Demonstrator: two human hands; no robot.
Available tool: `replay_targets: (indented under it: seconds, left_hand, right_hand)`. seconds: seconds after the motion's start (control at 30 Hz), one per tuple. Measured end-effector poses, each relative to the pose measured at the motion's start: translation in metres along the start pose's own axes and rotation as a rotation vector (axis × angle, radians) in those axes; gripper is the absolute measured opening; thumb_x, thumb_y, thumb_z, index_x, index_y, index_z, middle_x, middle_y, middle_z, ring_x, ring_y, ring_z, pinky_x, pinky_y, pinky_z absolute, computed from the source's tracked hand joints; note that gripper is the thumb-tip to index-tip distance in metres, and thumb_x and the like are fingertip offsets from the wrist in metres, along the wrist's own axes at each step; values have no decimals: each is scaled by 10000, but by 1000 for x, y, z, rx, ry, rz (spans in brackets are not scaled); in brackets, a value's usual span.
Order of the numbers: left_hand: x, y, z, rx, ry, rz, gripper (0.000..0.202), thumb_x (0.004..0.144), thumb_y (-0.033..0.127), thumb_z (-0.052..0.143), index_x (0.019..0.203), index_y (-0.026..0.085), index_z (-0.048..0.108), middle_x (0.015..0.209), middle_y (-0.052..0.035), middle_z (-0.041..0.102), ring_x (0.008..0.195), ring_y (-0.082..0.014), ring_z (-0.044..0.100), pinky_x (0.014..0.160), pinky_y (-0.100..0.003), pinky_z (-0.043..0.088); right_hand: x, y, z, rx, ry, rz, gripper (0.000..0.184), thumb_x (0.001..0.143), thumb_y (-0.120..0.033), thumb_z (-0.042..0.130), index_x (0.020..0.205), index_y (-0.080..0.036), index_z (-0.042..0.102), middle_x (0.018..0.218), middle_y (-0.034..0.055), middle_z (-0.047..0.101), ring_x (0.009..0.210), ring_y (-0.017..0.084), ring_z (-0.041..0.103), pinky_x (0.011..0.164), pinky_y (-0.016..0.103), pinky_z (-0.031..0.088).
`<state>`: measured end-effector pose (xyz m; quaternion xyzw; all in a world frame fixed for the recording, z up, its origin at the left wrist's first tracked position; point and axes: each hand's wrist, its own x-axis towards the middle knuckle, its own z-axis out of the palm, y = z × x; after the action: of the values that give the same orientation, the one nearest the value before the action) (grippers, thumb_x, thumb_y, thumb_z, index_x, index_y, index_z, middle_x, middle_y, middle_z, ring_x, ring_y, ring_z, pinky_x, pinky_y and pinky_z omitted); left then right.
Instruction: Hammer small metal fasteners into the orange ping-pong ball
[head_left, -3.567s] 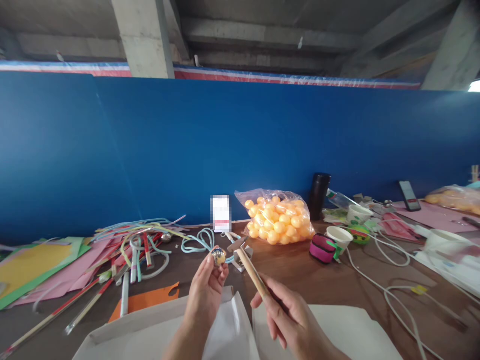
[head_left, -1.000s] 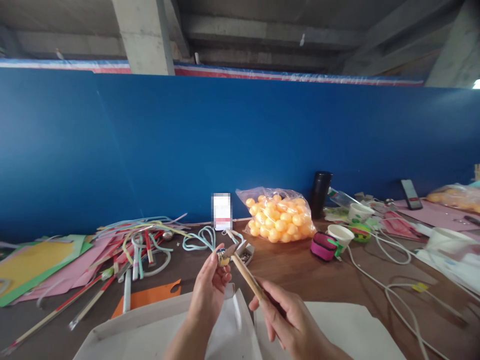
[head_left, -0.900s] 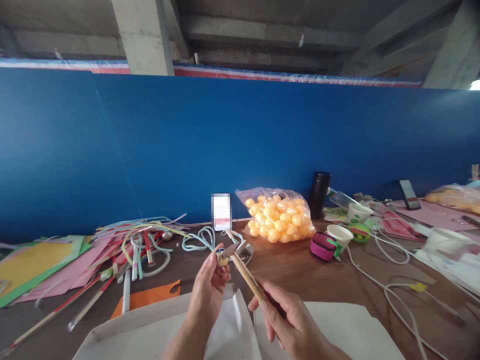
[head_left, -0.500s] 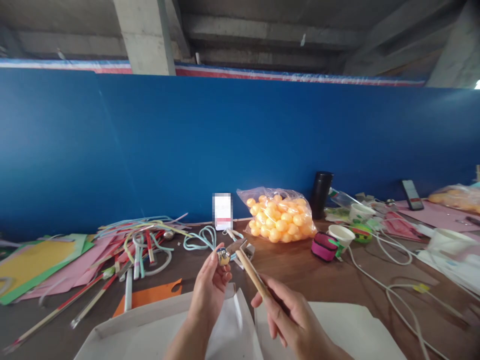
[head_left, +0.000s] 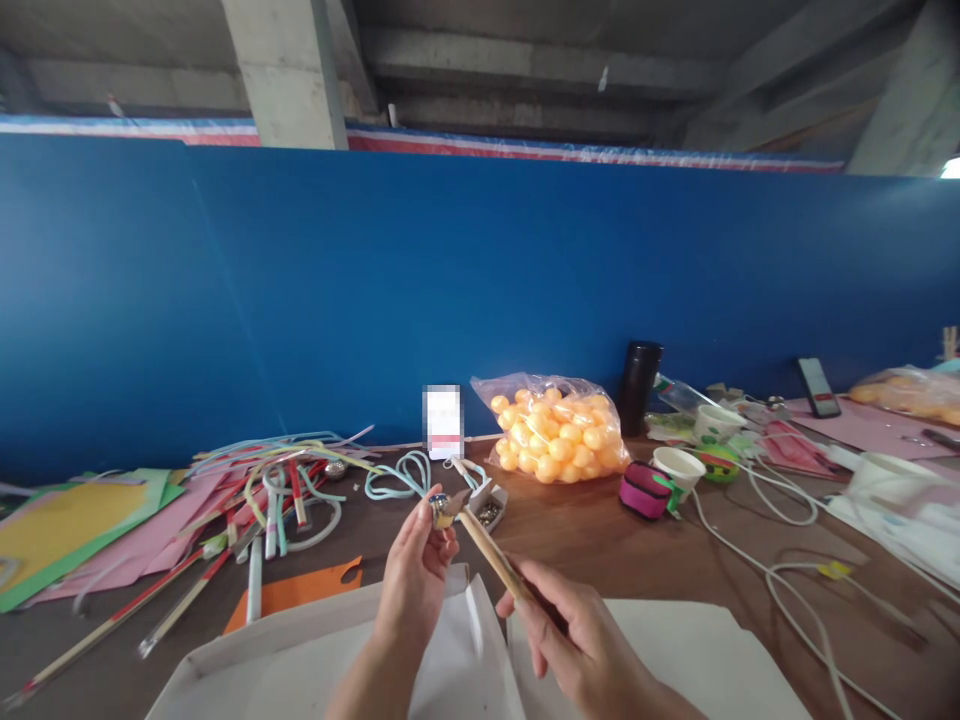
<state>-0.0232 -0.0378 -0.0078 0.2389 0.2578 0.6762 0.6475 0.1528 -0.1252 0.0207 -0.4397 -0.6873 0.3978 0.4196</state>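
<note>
My left hand (head_left: 417,575) is closed around a small shiny silver ball (head_left: 441,511), pinched at the fingertips and held up above the table. A wooden-handled hammer (head_left: 491,545) is gripped in my right hand (head_left: 559,625), its handle slanting up to the left. The hammer's small, dark metal head is right beside the ball; whether they touch I cannot tell. Just behind the hammer stands a small open box (head_left: 495,507) with small metallic pieces in it. White card or box flaps (head_left: 285,660) lie below both hands.
A clear bag of orange balls (head_left: 555,435) stands behind my hands. Tangled tubes and sticks (head_left: 292,490) and coloured sheets (head_left: 90,530) lie left. To the right are a black bottle (head_left: 640,390), paper cup (head_left: 679,468), pink pouch (head_left: 645,490) and white cables (head_left: 795,590). A blue partition (head_left: 465,270) rises behind.
The hammer's head and the ball have shifted slightly left and turned a little, so more of the small box shows. Both hands keep their grips.
</note>
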Motion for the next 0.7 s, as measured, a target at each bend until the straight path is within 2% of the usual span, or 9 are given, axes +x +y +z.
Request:
replay_targets:
  seconds: [0.13,0.3,0.5,0.7]
  left_hand:
    - [0,0,1,-3,15,20,394,731,305,764,1101,184,702,808,-18,679,612,-72,586,584,-178,504]
    - [0,0,1,0,10,16,390,712,292,779,1077,173,712,783,-18,675,598,-67,572,575,-175,496]
    - [-2,0,3,-4,7,11,382,733,300,761,1091,178,704,771,-17,668,607,-73,582,582,-182,501]
    - [-3,2,4,-8,10,11,400,724,298,768,1101,181,702,804,-26,674,609,-78,582,578,-192,506]
  right_hand:
    - [1,2,-2,31,-1,-17,437,980,-429,414,1349,-204,481,961,64,686,484,77,512,422,201,414]
    - [1,3,0,10,4,2,397,981,-400,443,1321,-208,516,909,46,690,462,56,487,417,178,387]
    - [-1,3,1,78,106,-10,404,973,-435,441,1302,-217,526,908,56,681,462,76,495,388,187,391]
    - [0,3,-3,82,-18,-23,434,984,-431,418,1353,-211,483,973,84,675,484,77,518,409,195,421]
